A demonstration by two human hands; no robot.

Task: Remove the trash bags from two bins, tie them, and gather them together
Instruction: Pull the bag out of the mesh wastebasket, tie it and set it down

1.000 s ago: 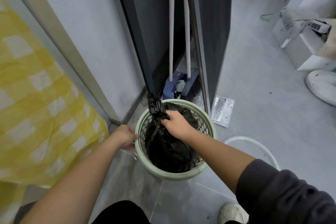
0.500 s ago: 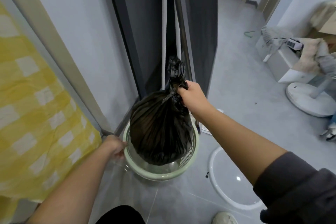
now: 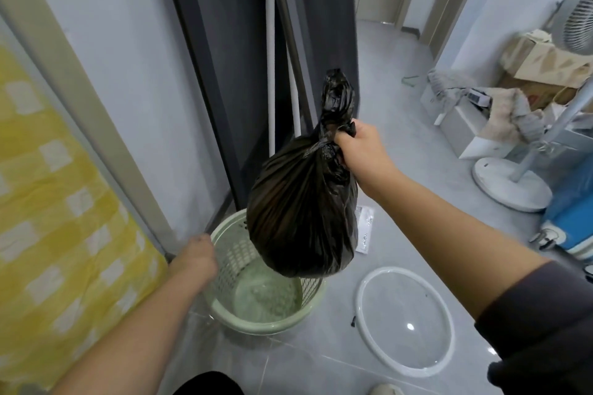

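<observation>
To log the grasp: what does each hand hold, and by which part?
The right hand holds the black trash bag by its tied neck. The left hand grips the rim of the green bin.

A black trash bag (image 3: pixel 301 212), pale green latticed bin (image 3: pixel 256 324), yellow-and-white checked cloth (image 3: pixel 64 202), grey floor (image 3: pixel 401 170).

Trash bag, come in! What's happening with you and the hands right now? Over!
Right hand gripping the black trash bag at its knotted neck, bag hanging above the green bin. Left hand on the bin's rim. Nothing blocking.
</observation>
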